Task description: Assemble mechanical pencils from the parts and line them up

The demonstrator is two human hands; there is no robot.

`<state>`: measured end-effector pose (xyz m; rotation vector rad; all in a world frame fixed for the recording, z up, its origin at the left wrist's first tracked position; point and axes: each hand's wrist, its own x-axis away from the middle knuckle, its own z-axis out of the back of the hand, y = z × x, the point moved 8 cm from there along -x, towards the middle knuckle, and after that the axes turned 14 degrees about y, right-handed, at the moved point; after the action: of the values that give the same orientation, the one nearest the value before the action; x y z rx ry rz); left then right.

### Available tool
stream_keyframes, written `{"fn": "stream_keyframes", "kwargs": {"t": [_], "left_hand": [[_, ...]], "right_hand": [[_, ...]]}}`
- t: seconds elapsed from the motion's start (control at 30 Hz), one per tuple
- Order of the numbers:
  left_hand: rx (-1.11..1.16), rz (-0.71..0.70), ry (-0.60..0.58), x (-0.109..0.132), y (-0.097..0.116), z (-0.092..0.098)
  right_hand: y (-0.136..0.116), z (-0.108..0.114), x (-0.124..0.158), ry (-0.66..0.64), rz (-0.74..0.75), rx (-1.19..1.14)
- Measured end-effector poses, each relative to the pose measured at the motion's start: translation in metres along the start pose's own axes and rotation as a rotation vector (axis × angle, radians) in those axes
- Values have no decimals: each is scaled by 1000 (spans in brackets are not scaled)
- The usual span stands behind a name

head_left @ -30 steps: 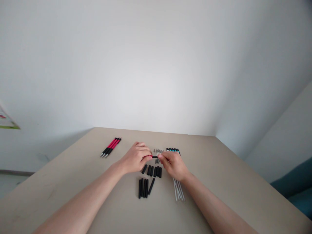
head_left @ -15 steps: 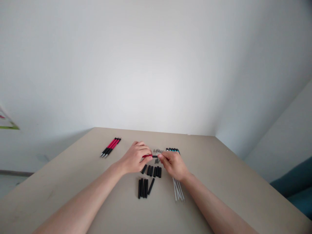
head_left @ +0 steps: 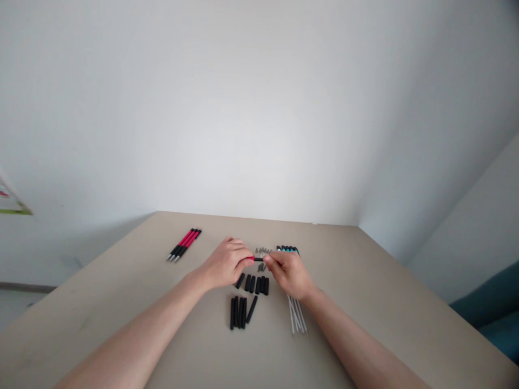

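In the head view, both hands meet over the middle of the beige counter (head_left: 121, 281). The left hand (head_left: 225, 265) has its grip closed around the red end of a red-and-black pen (head_left: 256, 259). The right hand (head_left: 288, 273) pinches the pen's black end between thumb and fingertips. The pen is held level just above the counter, and only a short stretch of it shows between the two grips.

Directly under it lies a row of short black sleeves (head_left: 253, 284), with longer black tubes (head_left: 240, 312) nearer the person. Small grey tips (head_left: 263, 251) sit just beyond the hands, beside teal-ended pens (head_left: 287, 249). White refills (head_left: 297, 317) lie partly under the right wrist. Three red-and-black pens (head_left: 184, 244) lie well apart to the left.

The pinch on the black end looks slight, so a slip seems the main risk: the pen could drop into the sleeves below and scatter the row. The right wrist is also low enough that a sideways shift might roll the refills out of line.
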<state>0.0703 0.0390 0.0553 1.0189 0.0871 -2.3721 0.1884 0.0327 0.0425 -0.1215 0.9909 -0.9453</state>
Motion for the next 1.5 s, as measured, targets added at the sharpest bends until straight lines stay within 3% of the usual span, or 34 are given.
{"fn": "stream_keyframes", "kwargs": {"t": [0.23,0.37,0.43,0.53,0.63,0.73,0.8,0.87,1.13,1.4,1.5], "left_hand": [[12,25,115,-1,-5,3],[48,149,88,2,-15,3],[88,192,78,4,-20,3],[207,283,82,6,-27,0],[516,537,163,9,-37,-7],[1066,810,244,11,-34,-22],[1274,919,288,11,-27,-28],[1371,978,267,12,-19,-33],[1468,997,174,11,-5,-40],[1456,983,203,12,-8,-36],[1344,968,195,14,-15,-38]], "right_hand": [[4,1,0,3,-95,-25],[28,16,-1,148,-280,-16],[38,24,-2,229,-303,87],[43,24,-3,229,-272,155],[31,19,-4,186,-195,89],[0,12,-2,70,-21,-48],[-23,3,3,-87,124,-121],[-35,1,6,-149,204,-125],[-40,-5,7,-138,329,-83],[-39,-5,7,-142,319,-89],[-30,-2,5,-114,254,-140]]}}
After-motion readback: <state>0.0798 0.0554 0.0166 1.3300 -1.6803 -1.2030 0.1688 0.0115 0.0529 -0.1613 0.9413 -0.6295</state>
